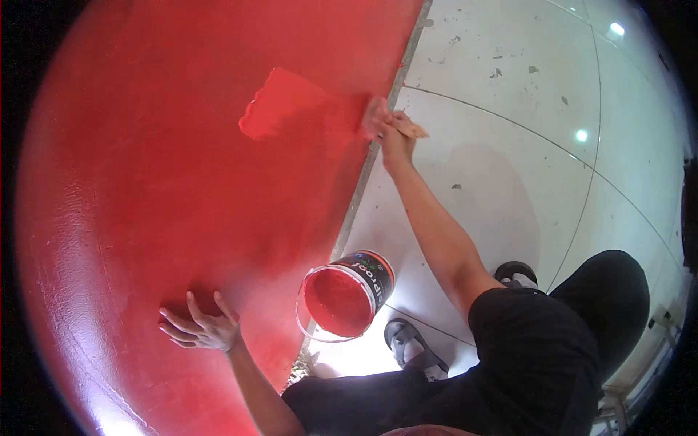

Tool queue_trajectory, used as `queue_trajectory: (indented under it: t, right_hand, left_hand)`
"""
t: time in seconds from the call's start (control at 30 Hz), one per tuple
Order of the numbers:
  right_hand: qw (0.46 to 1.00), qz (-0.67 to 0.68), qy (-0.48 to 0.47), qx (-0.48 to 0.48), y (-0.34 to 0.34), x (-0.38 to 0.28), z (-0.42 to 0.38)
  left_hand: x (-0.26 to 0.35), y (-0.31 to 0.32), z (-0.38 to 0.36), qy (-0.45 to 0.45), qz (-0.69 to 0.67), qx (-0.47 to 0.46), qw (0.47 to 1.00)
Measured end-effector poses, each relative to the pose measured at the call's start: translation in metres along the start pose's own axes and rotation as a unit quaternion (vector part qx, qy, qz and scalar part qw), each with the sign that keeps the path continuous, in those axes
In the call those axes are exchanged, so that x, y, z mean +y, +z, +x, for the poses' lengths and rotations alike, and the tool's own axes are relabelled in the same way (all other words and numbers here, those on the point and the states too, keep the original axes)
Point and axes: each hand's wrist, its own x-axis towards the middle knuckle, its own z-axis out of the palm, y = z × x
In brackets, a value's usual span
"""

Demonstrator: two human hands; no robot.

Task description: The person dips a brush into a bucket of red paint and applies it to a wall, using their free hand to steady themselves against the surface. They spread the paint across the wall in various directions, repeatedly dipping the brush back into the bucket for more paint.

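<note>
Red painted wall [145, 182]: right hand [395, 138] closed on wooden-handled paintbrush [385, 123], bristles touching wall. Left hand [200, 327] open, flat against wall. Open round red paint bucket [342, 298] on white tiled floor [509, 109], just beside wall.

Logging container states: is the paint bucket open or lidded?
Open. The bucket has no lid on, and red paint shows inside its round mouth.
</note>
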Motion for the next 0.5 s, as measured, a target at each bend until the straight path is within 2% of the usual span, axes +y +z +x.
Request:
queue_trajectory:
  t: [0.03, 0.1, 0.17, 0.2, 0.27, 0.37, 0.4, 0.5]
  right_hand:
    - [1.000, 0.001, 0.007, -0.006, 0.023, -0.021, -0.010]
    - [0.991, 0.088, -0.026, -0.095, 0.056, -0.055, -0.029]
    - [0.961, 0.177, -0.022, -0.213, 0.086, -0.100, -0.052]
    - [0.962, 0.175, -0.022, -0.209, 0.097, -0.113, -0.062]
    - [0.916, 0.285, 0.007, -0.281, 0.115, -0.130, -0.072]
    - [0.935, 0.219, 0.004, -0.277, 0.104, -0.098, -0.058]
    - [0.945, 0.218, 0.039, -0.241, 0.092, -0.080, -0.053]
    - [0.972, 0.159, 0.062, -0.164, 0.013, -0.020, -0.022]
  left_hand:
    - [0.000, 0.000, 0.000, -0.001, 0.000, 0.001, 1.000]
    - [0.001, 0.000, 0.000, 0.000, -0.008, 0.000, 1.000]
    - [0.001, 0.000, -0.001, -0.011, -0.001, -0.011, 1.000]
    - [0.001, 0.000, -0.001, -0.009, 0.002, -0.006, 1.000]
    - [-0.001, 0.002, -0.003, -0.007, -0.006, 0.001, 1.000]
    - [0.001, 0.001, 0.002, -0.006, -0.003, 0.010, 1.000]
    - [0.001, 0.002, 0.002, -0.005, 0.004, 0.012, 1.000]
    - [0.000, -0.003, -0.001, -0.006, 0.008, 0.005, 1.000]
